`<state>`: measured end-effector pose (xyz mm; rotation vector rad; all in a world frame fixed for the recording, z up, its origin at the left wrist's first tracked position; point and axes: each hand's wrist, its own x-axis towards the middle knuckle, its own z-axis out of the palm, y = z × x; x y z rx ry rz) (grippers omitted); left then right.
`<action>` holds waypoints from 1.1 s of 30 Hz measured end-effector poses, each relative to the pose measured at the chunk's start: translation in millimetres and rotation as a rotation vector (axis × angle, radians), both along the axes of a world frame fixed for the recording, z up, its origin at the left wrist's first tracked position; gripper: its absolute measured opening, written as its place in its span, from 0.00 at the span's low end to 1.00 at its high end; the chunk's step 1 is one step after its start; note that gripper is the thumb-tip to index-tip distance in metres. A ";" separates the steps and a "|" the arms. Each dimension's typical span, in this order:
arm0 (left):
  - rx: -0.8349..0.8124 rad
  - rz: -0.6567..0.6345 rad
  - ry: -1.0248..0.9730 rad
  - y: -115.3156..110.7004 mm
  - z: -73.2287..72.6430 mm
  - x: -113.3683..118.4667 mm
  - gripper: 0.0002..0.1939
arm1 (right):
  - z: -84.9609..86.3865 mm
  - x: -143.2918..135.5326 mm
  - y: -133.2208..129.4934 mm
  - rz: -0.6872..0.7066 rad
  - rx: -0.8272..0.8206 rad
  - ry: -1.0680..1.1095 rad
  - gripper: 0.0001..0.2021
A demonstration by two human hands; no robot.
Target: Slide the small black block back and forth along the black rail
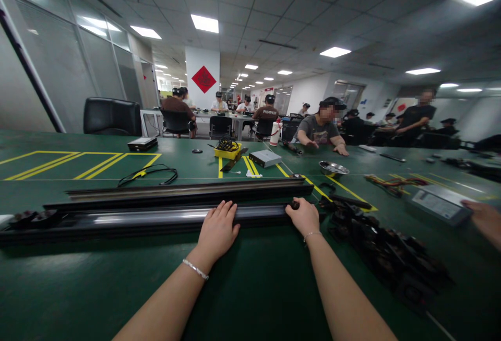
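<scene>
A long black rail (156,218) with a shiny metallic strip along its top lies across the green table in front of me. My left hand (218,227) rests flat on it a little right of its middle, fingers stretched out. At its right end my right hand (306,217) is closed, thumb and fingers pinching a small dark part (294,204). What kind of part it is, I cannot make out. Just behind lies a second long black rail (188,190). Dark rounded pieces (33,218) sit on the near rail's left end.
On the right lies a pile of black parts (383,247). Another person's hand (485,218) touches a grey metal box (440,202). Farther back are a metal bowl (333,168), a silver drive box (265,159), a yellow tray (227,150) and a black cable (148,175). A person (323,124) sits opposite.
</scene>
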<state>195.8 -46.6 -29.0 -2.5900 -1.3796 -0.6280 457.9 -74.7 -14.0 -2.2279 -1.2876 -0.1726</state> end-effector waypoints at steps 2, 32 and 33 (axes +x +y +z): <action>-0.002 0.000 0.004 -0.3 0.7 0.1 0.25 | 0.9 -0.8 -0.5 0.001 -0.005 -0.003 0.19; 0.003 -0.005 0.004 0.6 0.3 -0.5 0.26 | -3.3 8.1 -1.8 0.019 0.005 -0.043 0.13; 0.001 -0.005 0.005 0.5 0.6 -0.5 0.26 | -3.9 8.2 -1.9 0.012 0.007 -0.051 0.12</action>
